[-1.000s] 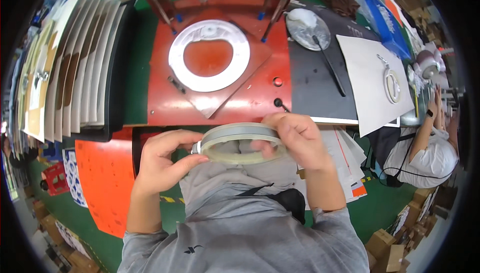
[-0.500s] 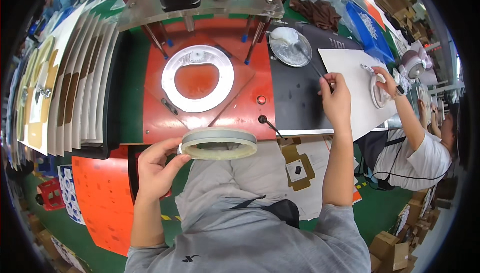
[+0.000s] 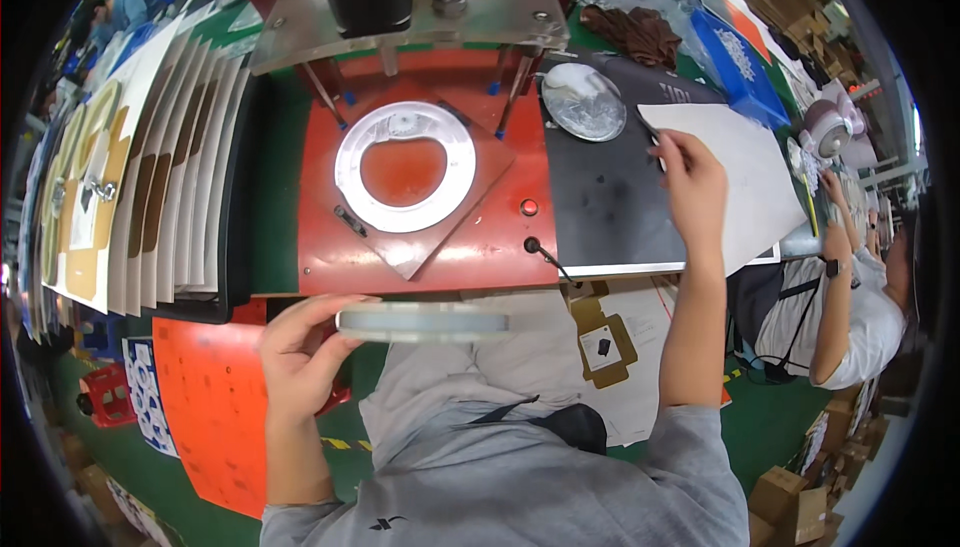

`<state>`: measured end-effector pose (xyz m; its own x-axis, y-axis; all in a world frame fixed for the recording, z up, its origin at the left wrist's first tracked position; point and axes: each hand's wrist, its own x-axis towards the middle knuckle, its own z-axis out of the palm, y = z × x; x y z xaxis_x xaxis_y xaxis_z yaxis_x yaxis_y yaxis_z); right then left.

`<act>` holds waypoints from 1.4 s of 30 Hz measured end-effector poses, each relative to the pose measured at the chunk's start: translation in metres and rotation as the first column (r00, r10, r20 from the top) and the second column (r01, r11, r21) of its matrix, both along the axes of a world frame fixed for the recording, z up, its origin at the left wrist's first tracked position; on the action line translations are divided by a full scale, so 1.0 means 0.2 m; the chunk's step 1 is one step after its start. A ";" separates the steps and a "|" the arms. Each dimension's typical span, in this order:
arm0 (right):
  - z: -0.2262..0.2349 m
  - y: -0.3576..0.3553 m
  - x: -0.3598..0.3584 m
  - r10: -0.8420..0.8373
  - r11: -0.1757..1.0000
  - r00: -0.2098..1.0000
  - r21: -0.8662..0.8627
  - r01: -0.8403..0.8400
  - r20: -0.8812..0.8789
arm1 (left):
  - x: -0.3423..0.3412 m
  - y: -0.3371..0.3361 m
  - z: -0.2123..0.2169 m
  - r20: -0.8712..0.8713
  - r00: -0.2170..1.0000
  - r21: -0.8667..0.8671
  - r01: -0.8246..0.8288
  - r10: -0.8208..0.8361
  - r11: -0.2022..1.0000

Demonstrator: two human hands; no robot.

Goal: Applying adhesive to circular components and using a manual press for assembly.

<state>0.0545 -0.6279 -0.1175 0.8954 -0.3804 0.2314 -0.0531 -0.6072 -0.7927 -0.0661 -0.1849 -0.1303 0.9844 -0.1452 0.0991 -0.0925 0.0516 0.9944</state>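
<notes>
Right now the pale ring (image 3: 425, 324) is up in the air above the person's lap, just in front of the near edge of the desk (image 3: 272, 197) — seen edge-on, with a grey band along its side. The left hand (image 3: 300, 357) has it by one end only: that grip is closed between thumb and fingers, and the opposite end sticks out unsupported. It looks light and fairly stiff, perhaps plastic, so a pinch on the rim should carry it; a smooth side could twist in so small a hold, and the free end seems the best place for a second support.

The right hand (image 3: 695, 187) is over the desk, its grip pinched on a thin dark rod (image 3: 649, 127) beside a pale sheet (image 3: 755, 187). Near it sits a round dish (image 3: 590, 119) — and a white ring (image 3: 403, 219) lies flat above the red base (image 3: 480, 257).
</notes>
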 end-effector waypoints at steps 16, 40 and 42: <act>0.23 0.29 -0.50 0.558 0.686 0.802 0.426 -0.590 0.212 | 0.32 -0.14 0.40 0.729 0.648 0.327 -0.045 -0.222 0.944; 0.92 0.46 -0.47 0.708 0.206 0.419 -0.401 -0.893 -0.568 | 0.20 -0.11 0.44 0.661 0.520 0.642 -0.020 -0.541 0.766; 0.89 0.44 -0.43 0.738 0.189 0.348 -0.318 -0.929 -0.579 | 0.19 -0.14 0.49 0.614 0.470 0.719 -0.001 -0.634 0.695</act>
